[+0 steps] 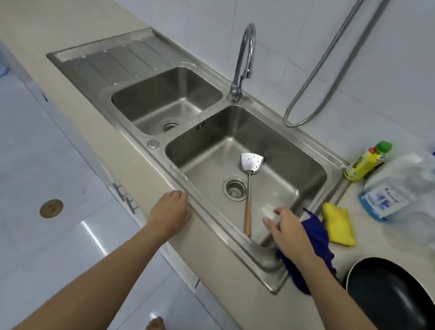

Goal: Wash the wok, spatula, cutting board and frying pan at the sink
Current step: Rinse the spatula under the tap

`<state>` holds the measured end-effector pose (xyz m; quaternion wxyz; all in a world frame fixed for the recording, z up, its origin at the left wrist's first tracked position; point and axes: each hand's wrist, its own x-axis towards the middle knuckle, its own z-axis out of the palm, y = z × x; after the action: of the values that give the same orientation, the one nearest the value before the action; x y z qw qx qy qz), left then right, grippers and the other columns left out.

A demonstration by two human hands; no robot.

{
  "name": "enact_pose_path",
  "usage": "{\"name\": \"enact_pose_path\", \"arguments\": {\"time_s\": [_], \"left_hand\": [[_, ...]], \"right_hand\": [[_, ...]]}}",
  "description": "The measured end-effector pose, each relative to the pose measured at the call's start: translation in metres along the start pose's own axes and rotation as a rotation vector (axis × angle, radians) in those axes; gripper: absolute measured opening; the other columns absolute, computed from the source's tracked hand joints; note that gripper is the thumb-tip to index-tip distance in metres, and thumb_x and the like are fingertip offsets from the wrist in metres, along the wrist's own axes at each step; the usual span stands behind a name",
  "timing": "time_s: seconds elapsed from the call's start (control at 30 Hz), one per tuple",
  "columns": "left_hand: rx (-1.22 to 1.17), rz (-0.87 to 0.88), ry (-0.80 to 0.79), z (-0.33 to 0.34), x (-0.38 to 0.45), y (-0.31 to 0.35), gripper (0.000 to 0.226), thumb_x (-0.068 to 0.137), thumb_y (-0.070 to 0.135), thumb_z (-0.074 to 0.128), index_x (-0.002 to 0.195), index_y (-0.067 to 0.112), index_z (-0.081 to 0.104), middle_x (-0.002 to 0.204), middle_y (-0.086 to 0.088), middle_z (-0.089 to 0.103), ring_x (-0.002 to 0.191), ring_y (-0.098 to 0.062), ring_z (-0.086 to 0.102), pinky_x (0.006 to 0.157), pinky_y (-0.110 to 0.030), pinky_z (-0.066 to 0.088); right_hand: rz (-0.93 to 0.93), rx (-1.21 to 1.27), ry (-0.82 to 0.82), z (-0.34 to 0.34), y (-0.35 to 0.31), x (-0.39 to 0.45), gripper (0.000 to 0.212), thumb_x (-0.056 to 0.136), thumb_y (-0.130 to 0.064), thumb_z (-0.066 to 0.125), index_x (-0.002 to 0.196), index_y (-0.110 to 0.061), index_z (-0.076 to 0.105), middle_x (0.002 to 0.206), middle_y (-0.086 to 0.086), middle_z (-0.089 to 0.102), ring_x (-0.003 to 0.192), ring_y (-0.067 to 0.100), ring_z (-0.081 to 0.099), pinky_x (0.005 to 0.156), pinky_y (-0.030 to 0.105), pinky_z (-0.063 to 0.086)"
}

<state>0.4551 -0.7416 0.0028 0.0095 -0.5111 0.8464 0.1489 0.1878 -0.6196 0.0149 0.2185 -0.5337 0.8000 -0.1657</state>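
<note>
You are standing at a beige countertop (64, 20) with a steel double-basin sink (320, 150) set into it. A slotted spatula (250, 174) is lying in the right basin, its wooden handle leaning on the near wall. Right of the sink, a yellow sponge (339, 225) is lying beside a blue cloth (315, 230) draped over the sink's corner. A yellow bottle (367, 161) and a clear jug of blue liquid (392, 193) are standing farther back, and a black frying pan (396, 310) is sitting nearest you.

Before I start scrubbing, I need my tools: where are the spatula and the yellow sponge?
spatula (249, 180), head view, on its metal shaft.
yellow sponge (338, 224), head view, on its top face.
</note>
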Motion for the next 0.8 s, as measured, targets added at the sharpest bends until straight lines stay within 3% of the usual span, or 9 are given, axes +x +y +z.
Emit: {"name": "enact_pose_path", "arguments": {"time_s": [0.13,0.27,0.43,0.53,0.6,0.7,0.8], "left_hand": [[-0.018,0.1,-0.01,-0.004,0.041,-0.012,0.023,0.095,0.019,0.046,0.11,0.003,0.052,0.118,-0.015,0.055,0.107,-0.031,0.051,0.092,-0.036,0.039],[0.004,0.231,-0.084,0.001,0.076,-0.001,0.024,0.097,0.023,0.044,0.109,0.004,0.052,0.118,-0.014,0.054,0.108,-0.031,0.05,0.094,-0.036,0.039],[0.075,0.297,-0.183,0.01,0.108,0.015,0.034,0.099,0.029,0.041,0.122,0.005,0.049,0.13,-0.013,0.05,0.12,-0.031,0.045,0.101,-0.036,0.034],[0.094,0.327,-0.241,0.02,0.123,0.021,0.044,0.098,0.038,0.032,0.12,0.005,0.051,0.127,-0.014,0.052,0.116,-0.031,0.047,0.099,-0.037,0.035],[0.092,0.346,-0.263,0.024,0.131,0.026,0.045,0.098,0.039,0.032,0.12,0.006,0.051,0.125,-0.013,0.053,0.115,-0.031,0.048,0.098,-0.038,0.037],[0.149,0.395,-0.327,0.031,0.141,0.039,0.035,0.099,0.033,0.041,0.123,0.007,0.049,0.125,-0.011,0.053,0.115,-0.028,0.05,0.094,-0.037,0.039],[0.21,0.39,-0.437,0.039,0.153,0.055,0.035,0.099,0.031,0.04,0.122,0.007,0.046,0.122,-0.013,0.055,0.113,-0.031,0.052,0.091,-0.04,0.042]], "right_hand": [[0.078,-0.018,0.005,0.007,-0.01,0.009,0.049,0.094,-0.044,0.049,0.129,-0.01,0.047,0.112,0.005,0.059,0.106,0.02,0.055,0.091,0.033,0.046],[0.182,-0.049,0.005,0.015,-0.003,0.018,0.05,0.095,-0.044,0.049,0.13,-0.01,0.046,0.124,0.006,0.055,0.114,0.021,0.051,0.095,0.036,0.044],[0.157,-0.121,0.011,0.025,0.015,0.036,0.048,0.096,-0.044,0.046,0.129,-0.01,0.048,0.122,0.008,0.058,0.113,0.022,0.051,0.094,0.034,0.043],[0.094,-0.219,-0.033,0.03,0.024,0.038,0.045,0.097,-0.047,0.04,0.126,-0.013,0.051,0.119,0.004,0.059,0.11,0.019,0.052,0.092,0.031,0.042],[0.022,-0.323,-0.029,0.032,0.029,0.035,0.052,0.097,-0.053,0.027,0.119,-0.016,0.056,0.111,0.002,0.062,0.103,0.018,0.056,0.088,0.032,0.045],[-0.097,-0.477,-0.096,0.035,0.041,0.026,0.071,0.096,-0.059,0.009,0.092,-0.018,0.067,0.088,-0.001,0.068,0.09,0.02,0.062,0.082,0.035,0.049],[-0.24,-0.568,-0.241,0.038,0.05,0.014,0.076,0.097,-0.061,0.009,0.075,-0.021,0.069,0.079,-0.003,0.068,0.089,0.019,0.059,0.093,0.037,0.042]]}}
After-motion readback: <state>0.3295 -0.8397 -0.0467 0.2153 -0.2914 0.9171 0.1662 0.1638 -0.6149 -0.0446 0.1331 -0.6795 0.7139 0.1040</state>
